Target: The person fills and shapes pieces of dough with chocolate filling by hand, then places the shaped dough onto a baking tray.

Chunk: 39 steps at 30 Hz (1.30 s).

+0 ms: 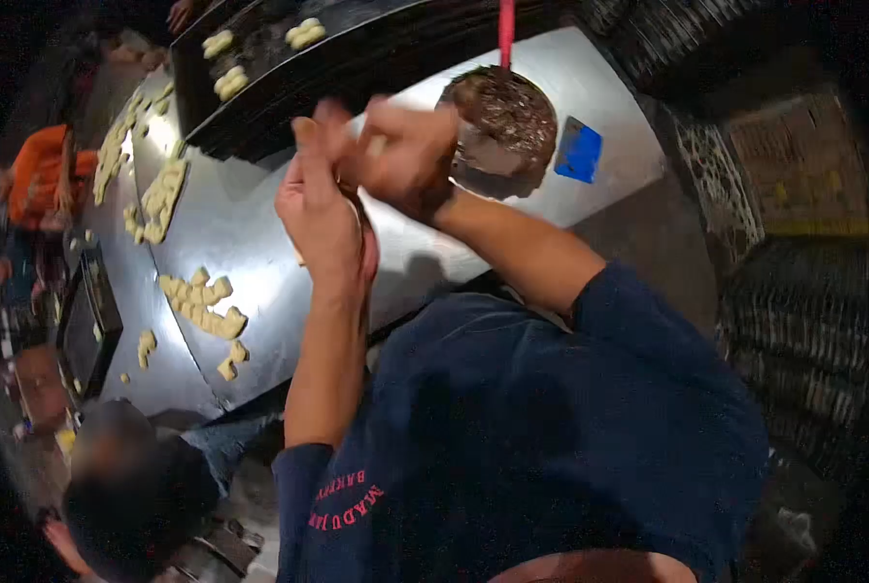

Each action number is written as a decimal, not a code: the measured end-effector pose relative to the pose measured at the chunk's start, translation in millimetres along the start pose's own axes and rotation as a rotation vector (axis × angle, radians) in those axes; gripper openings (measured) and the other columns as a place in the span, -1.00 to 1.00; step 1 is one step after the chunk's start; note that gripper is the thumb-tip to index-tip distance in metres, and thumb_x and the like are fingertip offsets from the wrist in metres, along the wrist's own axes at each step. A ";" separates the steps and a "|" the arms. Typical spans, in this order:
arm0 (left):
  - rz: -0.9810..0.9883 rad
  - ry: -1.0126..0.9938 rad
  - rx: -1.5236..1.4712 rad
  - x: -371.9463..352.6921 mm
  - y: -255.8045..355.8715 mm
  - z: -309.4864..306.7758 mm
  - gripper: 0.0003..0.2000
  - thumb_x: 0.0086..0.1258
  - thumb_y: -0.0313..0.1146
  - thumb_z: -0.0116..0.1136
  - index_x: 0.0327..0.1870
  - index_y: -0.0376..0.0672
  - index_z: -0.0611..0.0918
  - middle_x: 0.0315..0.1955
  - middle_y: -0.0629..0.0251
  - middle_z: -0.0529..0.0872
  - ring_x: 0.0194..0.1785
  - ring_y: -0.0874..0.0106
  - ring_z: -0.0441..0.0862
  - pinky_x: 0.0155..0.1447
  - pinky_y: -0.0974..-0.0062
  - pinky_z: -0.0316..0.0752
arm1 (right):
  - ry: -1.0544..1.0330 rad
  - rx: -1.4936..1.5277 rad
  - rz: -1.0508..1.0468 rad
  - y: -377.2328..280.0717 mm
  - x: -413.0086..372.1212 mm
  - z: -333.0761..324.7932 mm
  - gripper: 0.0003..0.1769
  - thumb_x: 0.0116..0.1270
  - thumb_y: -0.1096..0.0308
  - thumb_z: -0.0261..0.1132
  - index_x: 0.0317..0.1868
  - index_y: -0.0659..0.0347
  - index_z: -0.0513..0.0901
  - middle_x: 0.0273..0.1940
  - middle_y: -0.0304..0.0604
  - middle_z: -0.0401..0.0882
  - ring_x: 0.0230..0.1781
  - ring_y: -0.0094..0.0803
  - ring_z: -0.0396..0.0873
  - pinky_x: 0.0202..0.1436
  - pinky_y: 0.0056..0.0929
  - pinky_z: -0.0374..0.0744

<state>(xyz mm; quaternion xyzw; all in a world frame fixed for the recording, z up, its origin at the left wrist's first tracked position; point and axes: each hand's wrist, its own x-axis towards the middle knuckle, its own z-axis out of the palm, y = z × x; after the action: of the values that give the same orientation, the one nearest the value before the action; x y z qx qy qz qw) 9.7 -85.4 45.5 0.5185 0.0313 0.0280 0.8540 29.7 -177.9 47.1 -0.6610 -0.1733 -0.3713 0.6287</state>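
My left hand (323, 219) is raised over the steel table with its fingers curled upward. Close against it, my right hand (405, 151) is bent into a closed shape and blurred by motion. A small pale bit shows between the fingers of the right hand, too smeared to name. What lies inside the left hand is hidden. Just beyond the right hand stands a round bowl of dark brown filling (504, 121), with a red handle (506, 34) sticking up from it. Beside the bowl lies a blue scraper (578, 151).
Pale dough pieces lie in groups (201, 303) on the steel table (269, 335). Stacked dark trays (279, 97) at the back carry shaped dough (306, 33). A person in orange (41, 180) and another person (138, 481) are at the left. Racks (794, 321) line the right.
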 end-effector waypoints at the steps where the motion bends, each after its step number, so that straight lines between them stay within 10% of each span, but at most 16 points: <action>1: -0.001 -0.028 -0.074 5.4 -3.0 3.9 -0.48 0.53 0.12 -0.03 -0.56 -0.13 0.46 -0.64 0.44 0.43 -0.60 0.60 0.28 -0.49 0.53 0.21 | -0.090 -0.289 -0.383 6.1 -12.4 -9.3 -0.55 0.29 0.35 0.39 -0.71 0.23 0.43 -0.76 -0.19 0.36 -0.75 -0.52 0.45 -0.70 -0.45 0.38; 3: -0.256 0.015 -0.084 8.2 -23.2 11.4 -0.38 0.46 0.27 -0.06 -0.74 0.06 0.22 -0.75 0.48 0.27 -0.67 0.56 0.19 -0.57 0.50 0.14 | -0.002 -0.114 -0.097 17.1 -44.4 -23.0 -0.68 0.28 0.12 0.36 -0.41 0.24 0.70 -0.62 -0.13 0.51 -0.69 -0.31 0.50 -0.60 -0.39 0.43; 5: -0.512 -0.105 -0.104 11.9 -88.9 -29.4 -0.46 0.56 0.18 -0.22 -0.12 -0.17 0.58 -0.54 0.49 0.42 -0.49 0.57 0.38 -0.39 0.58 0.35 | -0.177 0.043 0.598 20.0 -75.5 -52.3 -0.69 0.29 0.16 0.34 -0.29 0.30 0.73 -0.57 -0.09 0.59 -0.61 -0.32 0.57 -0.51 -0.41 0.49; 7: -0.919 -0.041 -0.137 36.6 -156.5 -56.2 -0.32 0.56 0.22 -0.35 0.32 -0.28 0.37 -0.18 0.18 0.59 -0.17 0.28 0.58 -0.09 0.35 0.54 | -0.364 -0.154 0.620 68.6 -86.4 -108.1 -0.84 0.23 0.48 0.28 -0.27 0.42 0.71 -0.39 0.02 0.63 -0.43 -0.25 0.63 -0.30 -0.42 0.54; 10: -1.005 -0.046 -0.226 39.2 -185.5 -42.4 -0.28 0.55 0.25 -0.44 0.27 -0.33 0.36 0.11 -0.07 0.52 0.20 -0.01 0.47 0.30 -0.09 0.39 | -0.410 -0.728 0.316 94.1 -69.7 -120.9 -0.85 0.13 0.52 0.27 -0.30 0.40 0.69 -0.32 0.05 0.63 -0.30 -0.08 0.63 -0.22 -0.27 0.56; 12: -0.952 0.037 -0.272 47.2 -196.3 -26.9 -0.33 0.57 0.20 -0.38 0.25 -0.34 0.37 0.06 -0.06 0.55 0.07 0.05 0.53 0.22 0.02 0.46 | -0.550 -1.202 0.042 131.1 -80.9 -118.5 -0.87 0.01 0.40 0.32 -0.43 0.28 0.66 -0.39 -0.04 0.54 -0.26 -0.08 0.58 -0.18 -0.08 0.52; 17: -0.937 0.152 -0.306 48.7 -185.8 -22.9 -0.41 0.59 0.13 -0.29 0.26 -0.29 0.36 -0.01 -0.04 0.58 -0.08 0.18 0.57 0.14 0.14 0.49 | -0.629 -1.119 0.081 104.4 -86.5 -113.2 -0.85 0.06 0.37 0.33 -0.38 0.28 0.71 -0.36 0.00 0.60 -0.31 -0.21 0.58 -0.21 -0.17 0.51; 19: -0.841 -0.022 -0.067 42.2 -165.1 -22.4 -0.42 0.58 0.11 -0.22 0.29 -0.26 0.38 -0.10 0.05 0.58 -0.23 0.30 0.52 -0.18 0.27 0.55 | -0.681 -0.453 0.988 89.5 -67.7 -113.0 -0.79 0.18 0.33 0.34 -0.33 0.35 0.75 -0.40 -0.08 0.68 -0.42 -0.42 0.56 -0.31 -0.30 0.49; 23: -0.877 -0.385 -0.087 46.0 -82.5 -35.4 -0.38 0.59 0.11 -0.26 0.19 -0.36 0.51 -0.15 0.05 0.67 -0.15 0.23 0.70 -0.06 0.25 0.66 | -0.158 0.686 1.263 84.7 -51.9 -101.2 -0.80 0.26 0.37 0.34 -0.21 0.34 0.77 -0.41 -0.25 0.65 -0.42 -0.52 0.57 -0.33 -0.56 0.50; 25: -0.622 -0.151 0.101 36.7 -57.4 -35.0 -0.52 0.60 -0.10 -0.14 -0.02 -0.49 0.58 -0.18 0.00 0.71 -0.21 0.27 0.73 -0.06 0.40 0.68 | -0.657 0.079 1.166 82.6 -33.4 -90.9 -0.79 0.27 0.29 0.35 -0.22 0.26 0.78 -0.09 -0.10 0.65 -0.19 -0.34 0.60 -0.18 -0.38 0.55; 28: -0.543 0.065 -0.023 24.5 -44.0 -44.3 -0.67 0.52 -0.28 0.04 -0.03 -0.48 0.59 -0.11 0.01 0.68 -0.11 0.32 0.71 -0.03 0.48 0.67 | -0.454 -0.734 0.084 72.0 -21.2 -71.3 -0.89 0.14 0.25 0.43 -0.40 0.06 0.80 -0.28 -0.12 0.55 -0.24 -0.14 0.55 -0.16 -0.17 0.51; 39: -0.295 0.187 -0.120 -14.3 11.3 -28.6 -0.76 0.42 -0.57 0.06 0.06 -0.37 0.59 -0.10 0.07 0.68 -0.07 0.36 0.68 0.10 0.47 0.61 | -0.445 -0.175 0.216 16.4 -17.8 -17.9 -0.76 0.12 0.41 0.43 -0.22 0.29 0.63 -0.32 -0.03 0.58 -0.44 -0.28 0.60 -0.42 -0.39 0.56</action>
<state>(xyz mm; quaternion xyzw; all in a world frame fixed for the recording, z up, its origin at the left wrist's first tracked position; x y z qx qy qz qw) -7.1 -56.0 42.7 0.4517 0.1843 -0.0477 0.8716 24.4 -193.2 21.8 -0.7930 -0.2027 -0.1611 0.5514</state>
